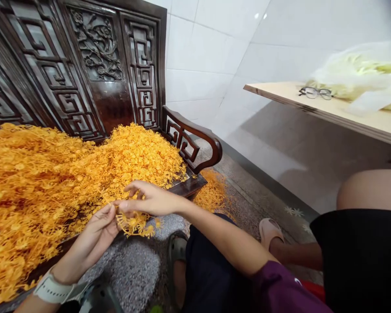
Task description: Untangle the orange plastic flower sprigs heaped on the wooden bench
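My left hand (101, 228), with a pale watch on its wrist, pinches the end of an orange plastic flower sprig (135, 224) between thumb and fingertips. My right hand (148, 199) reaches in from the right, its thumb and index finger closed on the same sprig near the left fingertips. Its other fingers are bent and partly raised. The thin branching stems of the sprig hang below my right hand. Just behind both hands, a large heap of similar orange sprigs (143, 152) covers the seat of a dark carved wooden bench (112, 102).
More orange pieces (211, 191) lie on the speckled floor beyond the bench's curved armrest (211, 145). At right, a wooden tabletop (280, 93) carries glasses (315, 93) and a whitish plastic bag (361, 69). Another person's knee (371, 191) and pink clog (270, 230) are close on the right.
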`<action>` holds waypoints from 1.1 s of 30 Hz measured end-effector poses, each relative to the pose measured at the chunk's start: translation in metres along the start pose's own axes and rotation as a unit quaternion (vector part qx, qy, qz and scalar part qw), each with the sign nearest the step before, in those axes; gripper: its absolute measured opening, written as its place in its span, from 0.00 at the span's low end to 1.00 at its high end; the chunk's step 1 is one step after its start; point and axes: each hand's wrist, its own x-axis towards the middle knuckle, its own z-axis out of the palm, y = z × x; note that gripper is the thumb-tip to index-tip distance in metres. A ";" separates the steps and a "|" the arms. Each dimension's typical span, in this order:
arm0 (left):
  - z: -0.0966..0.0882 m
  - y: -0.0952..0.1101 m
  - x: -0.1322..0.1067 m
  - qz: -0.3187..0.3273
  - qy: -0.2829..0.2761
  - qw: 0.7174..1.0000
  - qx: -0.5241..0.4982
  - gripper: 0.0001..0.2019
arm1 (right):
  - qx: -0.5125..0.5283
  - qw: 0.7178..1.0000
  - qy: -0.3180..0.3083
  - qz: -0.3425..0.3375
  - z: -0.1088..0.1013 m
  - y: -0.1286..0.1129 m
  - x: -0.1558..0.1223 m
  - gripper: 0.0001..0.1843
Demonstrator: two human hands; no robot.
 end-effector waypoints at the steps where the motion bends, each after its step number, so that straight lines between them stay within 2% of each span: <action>1: 0.001 0.000 0.000 0.010 0.004 1.000 0.015 0.14 | -0.028 0.999 -0.019 -0.018 0.005 0.005 -0.002 0.21; 4: 0.002 0.001 -0.002 0.034 0.008 0.998 0.060 0.15 | -0.040 0.998 -0.047 -0.033 0.017 0.019 -0.006 0.22; 6: 0.002 0.004 -0.003 0.050 0.007 0.995 0.086 0.15 | -0.032 0.999 -0.033 -0.013 0.022 0.024 -0.006 0.22; 8: 0.002 0.007 -0.003 0.073 0.011 0.992 0.105 0.14 | -0.014 1.000 -0.024 0.011 0.025 0.023 -0.006 0.24; 11: 0.005 0.010 -0.008 0.094 0.003 0.990 0.105 0.13 | 0.056 0.997 -0.044 0.032 0.025 0.013 -0.009 0.25; 15: 0.015 0.012 -0.018 0.046 -0.073 0.993 0.077 0.10 | 0.110 0.990 -0.050 0.069 0.016 -0.001 -0.015 0.21; 20: 0.017 0.013 -0.020 -0.032 -0.128 0.991 0.029 0.09 | 0.202 0.968 -0.057 0.142 0.008 0.000 -0.017 0.15; 22: 0.015 0.014 -0.019 -0.038 -0.130 0.991 -0.020 0.07 | 0.257 0.950 -0.056 0.167 0.010 0.001 -0.017 0.14; 26: 0.009 0.018 -0.016 -0.018 -0.090 0.993 -0.069 0.09 | 0.328 0.928 -0.024 0.175 0.010 -0.003 -0.014 0.20; 29: 0.003 0.024 -0.015 -0.001 -0.076 0.997 -0.016 0.10 | 0.298 0.938 -0.026 0.174 0.002 -0.008 -0.012 0.20; 33: -0.001 0.036 -0.018 0.004 -0.084 0.990 0.109 0.11 | 0.183 0.959 -0.088 0.195 -0.009 -0.014 -0.013 0.17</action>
